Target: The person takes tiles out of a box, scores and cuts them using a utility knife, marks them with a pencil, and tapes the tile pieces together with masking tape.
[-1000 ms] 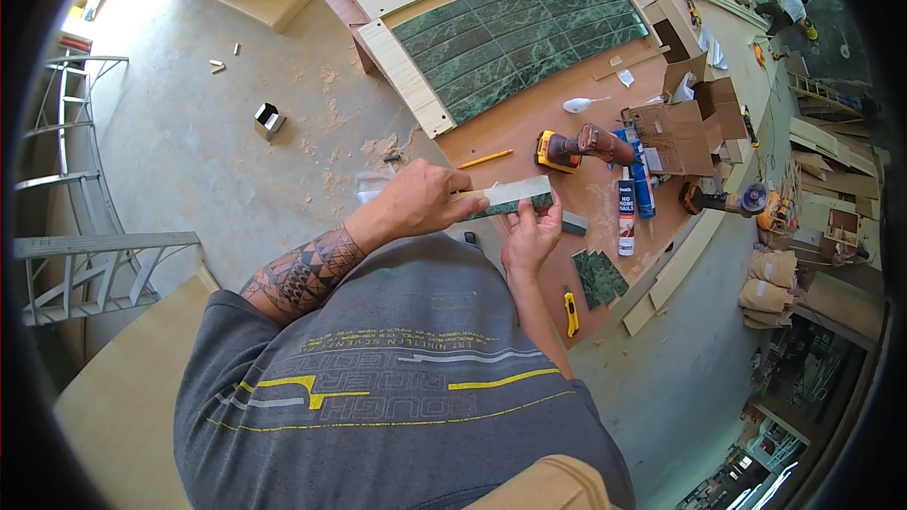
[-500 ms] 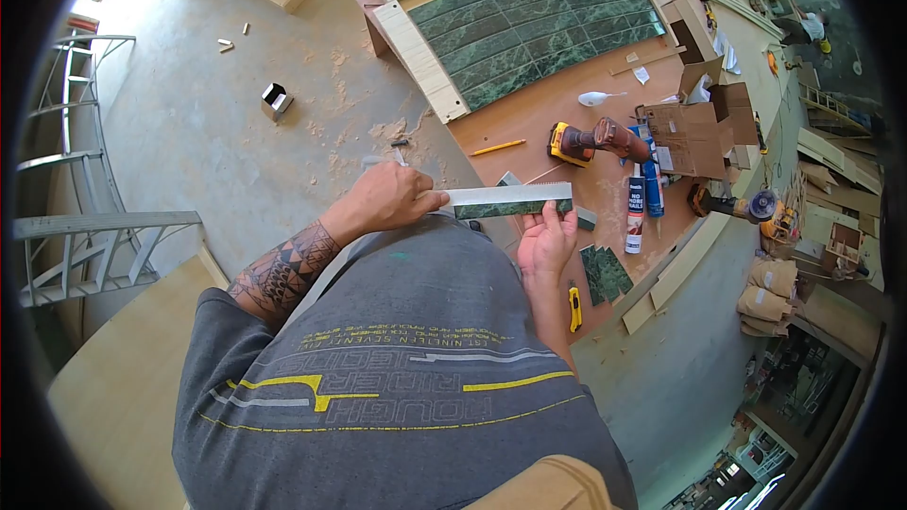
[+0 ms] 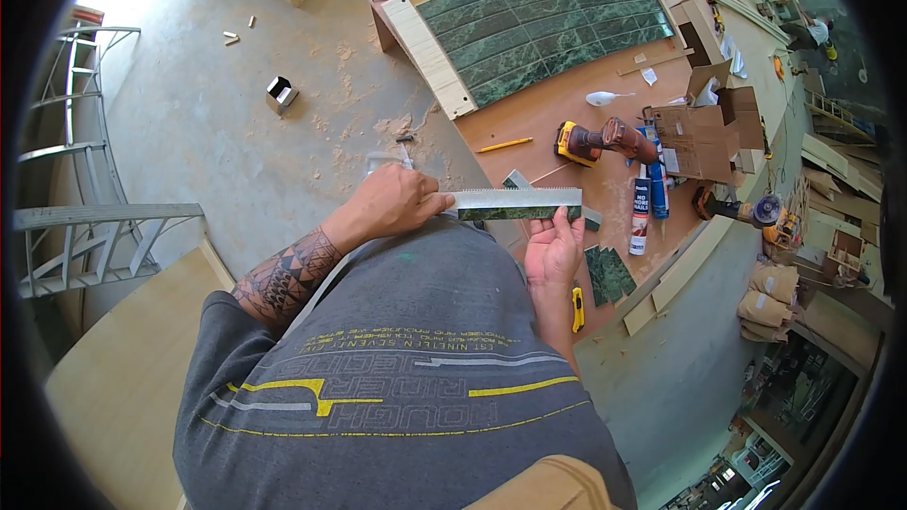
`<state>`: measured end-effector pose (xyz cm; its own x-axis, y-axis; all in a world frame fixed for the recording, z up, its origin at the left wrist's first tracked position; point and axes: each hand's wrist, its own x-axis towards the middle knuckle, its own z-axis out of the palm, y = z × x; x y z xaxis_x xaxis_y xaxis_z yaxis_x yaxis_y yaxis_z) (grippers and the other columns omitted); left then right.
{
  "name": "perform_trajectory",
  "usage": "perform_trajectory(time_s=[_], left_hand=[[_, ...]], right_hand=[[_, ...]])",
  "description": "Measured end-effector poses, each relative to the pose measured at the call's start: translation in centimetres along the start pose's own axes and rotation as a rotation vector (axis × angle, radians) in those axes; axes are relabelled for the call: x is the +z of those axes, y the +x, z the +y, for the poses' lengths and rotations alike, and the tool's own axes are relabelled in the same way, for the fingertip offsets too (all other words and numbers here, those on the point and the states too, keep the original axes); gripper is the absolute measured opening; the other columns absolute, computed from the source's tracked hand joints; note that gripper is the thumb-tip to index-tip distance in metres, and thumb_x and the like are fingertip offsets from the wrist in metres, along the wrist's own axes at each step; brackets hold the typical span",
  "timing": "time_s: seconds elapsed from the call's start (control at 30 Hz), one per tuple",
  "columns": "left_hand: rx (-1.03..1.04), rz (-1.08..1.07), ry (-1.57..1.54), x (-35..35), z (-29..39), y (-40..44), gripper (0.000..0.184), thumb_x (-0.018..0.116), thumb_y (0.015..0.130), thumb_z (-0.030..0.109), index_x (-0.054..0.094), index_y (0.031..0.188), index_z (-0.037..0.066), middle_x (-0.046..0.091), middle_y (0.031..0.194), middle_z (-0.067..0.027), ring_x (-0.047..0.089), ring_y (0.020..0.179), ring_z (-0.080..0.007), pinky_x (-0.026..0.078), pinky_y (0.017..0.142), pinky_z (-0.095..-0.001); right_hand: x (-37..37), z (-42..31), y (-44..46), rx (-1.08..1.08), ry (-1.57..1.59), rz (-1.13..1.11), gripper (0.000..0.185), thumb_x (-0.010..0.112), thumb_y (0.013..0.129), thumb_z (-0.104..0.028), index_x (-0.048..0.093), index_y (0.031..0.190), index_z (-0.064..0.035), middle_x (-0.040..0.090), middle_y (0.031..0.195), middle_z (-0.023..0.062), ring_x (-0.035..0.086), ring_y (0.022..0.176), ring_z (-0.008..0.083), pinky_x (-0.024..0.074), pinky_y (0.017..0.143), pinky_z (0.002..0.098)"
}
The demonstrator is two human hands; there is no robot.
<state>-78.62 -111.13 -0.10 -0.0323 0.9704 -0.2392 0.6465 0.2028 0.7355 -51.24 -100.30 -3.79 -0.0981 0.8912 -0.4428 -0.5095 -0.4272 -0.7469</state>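
Observation:
My left hand [image 3: 404, 198] is closed around the left end of a silvery saw blade [image 3: 520, 197], its fine teeth pointing away from me. Along the near side of the blade runs a narrow dark green marble-look tile strip [image 3: 505, 213]. My right hand [image 3: 555, 250], palm up, pinches the right end of the strip between thumb and fingers. Both are held level just in front of my shirt. The left end of the strip is hidden by my left hand. Below and right of it lie green tile offcuts [image 3: 608, 274] and a yellow utility knife [image 3: 577, 310] on the bench.
Ahead is a green tiled panel [image 3: 548, 28] in a pale wood frame. On the bench [image 3: 529, 165] lie a pencil [image 3: 505, 144], a cordless drill [image 3: 605, 140], adhesive tubes [image 3: 640, 215] and an open cardboard box [image 3: 694, 137]. An angle grinder [image 3: 756, 210] sits right; a metal ladder [image 3: 104, 219] stands left.
Both hands, with the blade and strip, have shifted slightly right and down in the view, as has the bench. The blade has tipped a little, showing its toothed edge more. The grip looks unchanged.

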Motion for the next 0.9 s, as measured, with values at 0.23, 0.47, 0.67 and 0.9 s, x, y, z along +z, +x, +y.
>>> perform_trajectory(time_s=[0.23, 0.47, 0.67, 0.9], left_hand=[[-0.078, -0.054, 0.01, 0.4, -0.2, -0.2, 0.044, 0.063, 0.101, 0.041, 0.076, 0.082, 0.003, 0.069, 0.073, -0.0224, 0.068, 0.069, -0.0414, 0.054, 0.068, -0.05], [-0.087, -0.053, -0.003, 0.1, 0.1, -0.6, 0.044, 0.063, 0.101, 0.041, 0.076, 0.083, 0.003, 0.069, 0.073, -0.0224, 0.068, 0.069, -0.0416, 0.054, 0.069, -0.0498], [-0.101, -0.059, 0.011, 0.1, 0.4, -1.0, 0.043, 0.062, 0.101, 0.041, 0.076, 0.085, 0.004, 0.069, 0.074, -0.0224, 0.068, 0.071, -0.0413, 0.055, 0.07, -0.0498], [-0.106, -0.062, 0.021, 0.3, 0.2, -1.3, 0.042, 0.062, 0.102, 0.04, 0.076, 0.085, 0.004, 0.07, 0.075, -0.0216, 0.069, 0.072, -0.0412, 0.055, 0.071, -0.0495]], right_hand=[[-0.1, 0.1, -0.4, 0.026, 0.044, -0.032, 0.032, 0.053, 0.108, -0.005, 0.051, 0.14, -0.0056, 0.06, 0.134, 0.0134, 0.062, 0.125, 0.0285, 0.0496, 0.113, 0.0521], [-0.3, 0.2, -0.4, 0.047, 0.03, -0.032, 0.032, 0.053, 0.109, -0.006, 0.05, 0.141, -0.0062, 0.06, 0.135, 0.0137, 0.063, 0.124, 0.0287, 0.0502, 0.112, 0.0517], [-0.3, 0.6, -0.5, -0.006, 0.001, -0.035, 0.033, 0.052, 0.109, -0.006, 0.049, 0.142, -0.0052, 0.059, 0.135, 0.0142, 0.063, 0.125, 0.0293, 0.0505, 0.112, 0.0525], [-0.3, 0.6, -0.6, 0.036, 0.021, -0.013, 0.035, 0.051, 0.109, -0.006, 0.048, 0.144, -0.005, 0.059, 0.137, 0.0148, 0.062, 0.128, 0.0302, 0.0497, 0.113, 0.0532]])
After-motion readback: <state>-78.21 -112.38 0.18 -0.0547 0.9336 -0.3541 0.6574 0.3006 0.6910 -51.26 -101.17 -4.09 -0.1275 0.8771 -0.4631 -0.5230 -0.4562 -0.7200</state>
